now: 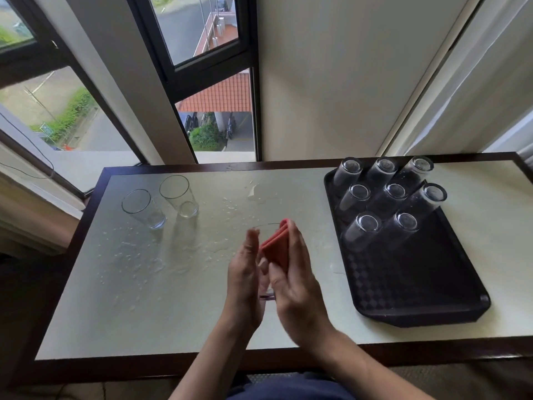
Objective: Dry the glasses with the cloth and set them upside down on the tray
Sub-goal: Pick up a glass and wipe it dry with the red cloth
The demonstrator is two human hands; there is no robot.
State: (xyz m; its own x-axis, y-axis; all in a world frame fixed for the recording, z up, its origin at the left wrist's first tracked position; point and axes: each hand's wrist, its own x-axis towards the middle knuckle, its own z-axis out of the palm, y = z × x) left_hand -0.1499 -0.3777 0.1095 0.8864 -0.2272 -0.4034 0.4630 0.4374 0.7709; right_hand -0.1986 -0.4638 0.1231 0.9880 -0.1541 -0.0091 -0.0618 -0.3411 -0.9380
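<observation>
Item: glass (264, 290), clear, held upright above the middle of the tabletop (173, 319), somewhat nearer the near edge than the far one. Its rim shows just past the fingertips and its base shows between the two palms.

Red cloth (275, 248): folded, lying against the right side of the glass and reaching up to its rim.

Left hand (245, 278): fingers straight and together, laid flat along the left wall of the glass.

Right hand (297, 290): fingers together and extended over the outer face of the red cloth, thumb bent in against its near side, so that the red cloth is pinched and pressed to the glass.

Tray (418, 284): black, patterned floor, on the right part of the tabletop, running from near the far edge toward the near edge. Its near half is bare.

Upturned glasses (362, 229): eight, rims down, grouped on the far half of the tray in rows of three, three and two.

Upright glasses: two, rims up, on the far left part of the tabletop, one (142, 210) nearer the left edge and one (179, 196) just beside it toward the far edge.

Water drops (129, 255): scattered over the left and middle of the tabletop, with a small puddle toward the far edge.

Window (202, 33): dark-framed, beyond the far left corner.
</observation>
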